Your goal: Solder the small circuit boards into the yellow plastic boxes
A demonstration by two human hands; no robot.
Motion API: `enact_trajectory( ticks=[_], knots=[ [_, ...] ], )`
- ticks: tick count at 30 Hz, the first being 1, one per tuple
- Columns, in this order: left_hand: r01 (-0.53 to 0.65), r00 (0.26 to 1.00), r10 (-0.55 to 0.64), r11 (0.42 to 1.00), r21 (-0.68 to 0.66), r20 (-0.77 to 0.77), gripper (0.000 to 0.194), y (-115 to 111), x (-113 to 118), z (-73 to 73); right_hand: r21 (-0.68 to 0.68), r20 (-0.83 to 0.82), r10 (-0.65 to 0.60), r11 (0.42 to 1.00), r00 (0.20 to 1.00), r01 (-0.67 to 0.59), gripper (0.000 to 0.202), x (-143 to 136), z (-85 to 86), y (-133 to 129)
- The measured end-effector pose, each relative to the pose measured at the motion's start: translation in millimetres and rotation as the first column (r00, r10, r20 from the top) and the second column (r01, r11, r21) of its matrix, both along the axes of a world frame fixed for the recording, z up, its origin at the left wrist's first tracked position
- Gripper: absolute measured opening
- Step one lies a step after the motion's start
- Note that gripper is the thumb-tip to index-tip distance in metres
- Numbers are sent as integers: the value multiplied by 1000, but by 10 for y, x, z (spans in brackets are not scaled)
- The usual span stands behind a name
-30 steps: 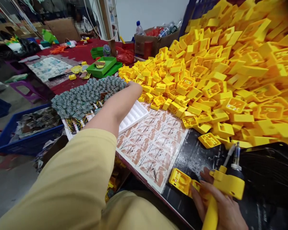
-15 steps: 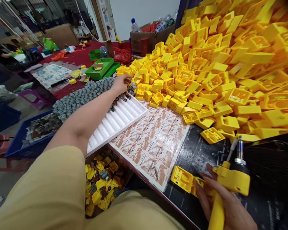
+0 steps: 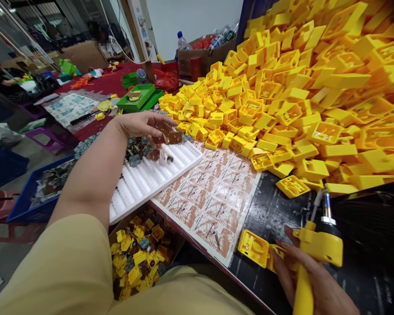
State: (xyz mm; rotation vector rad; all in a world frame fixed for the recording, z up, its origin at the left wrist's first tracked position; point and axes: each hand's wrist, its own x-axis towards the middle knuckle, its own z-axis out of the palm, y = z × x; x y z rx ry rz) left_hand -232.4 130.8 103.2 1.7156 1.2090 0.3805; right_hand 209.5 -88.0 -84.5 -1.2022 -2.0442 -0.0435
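Over the white ribbed foam tray (image 3: 144,188), my left hand (image 3: 147,124) has its fingers curled round small brown parts (image 3: 172,135); small dark parts hang below, blurred. Grey parts (image 3: 138,151) lie beside and under that hand. My right hand (image 3: 315,271), at the lower right, grips a yellow electric screwdriver (image 3: 320,245) whose metal tip points up. The same hand's fingertips touch an opened yellow case (image 3: 254,248) on the black surface (image 3: 269,210).
A large heap of yellow cases (image 3: 282,96) fills the right and back. Green trays (image 3: 139,96) stand behind the foam tray. Below the table edge is a box of mixed yellow and grey parts (image 3: 138,258). Printed sheet (image 3: 210,197) lies mid-table. People sit at the far left.
My left hand has moved left and nearer, lifting brown parts over the foam tray. The grey pile beside it looks disturbed. My right hand has barely moved.
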Motion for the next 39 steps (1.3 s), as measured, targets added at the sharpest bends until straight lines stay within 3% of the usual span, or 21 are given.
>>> enact_trajectory(
  ticks=[2,5,8,11,15,20,25,28,31,34,37,39],
  knots=[
    [87,932,-61,995,56,-358,59,25,135,77,11,5,-7,1000,1000,7,39,-4,-3,4],
    [231,669,44,937,263,-742,66,150,410,21,35,9,-24,999,1000,24,35,-2,9,5],
    [296,492,47,930,217,-869,93,391,601,-200,27,11,-29,999,1000,29,34,5,21,5],
    [207,417,-18,976,75,-909,91,676,627,-393,10,14,-21,1000,1000,21,32,9,11,4],
    [168,411,-63,986,8,-909,80,922,581,-434,-12,-8,-36,999,999,36,34,3,-18,1],
    [155,448,-62,988,9,-892,64,970,685,-464,-5,-4,-39,999,999,39,35,-13,-13,2],
    [125,482,75,980,154,-873,45,898,802,-637,17,27,-42,999,999,41,29,-22,27,19],
    [116,563,197,943,313,-803,34,772,788,-705,18,29,-42,999,999,42,29,-21,39,26],
    [47,674,367,845,533,-641,39,604,734,-747,18,7,-28,999,1000,28,29,-26,49,29],
    [-99,713,549,695,713,-436,47,484,654,-779,21,3,-32,999,999,32,27,-41,69,38],
    [-344,719,681,521,781,-137,40,472,563,-765,36,13,-31,999,999,31,25,-54,88,56],
    [-547,684,720,398,736,119,33,503,527,-701,53,19,-19,998,1000,18,25,-56,93,66]
  ],
)
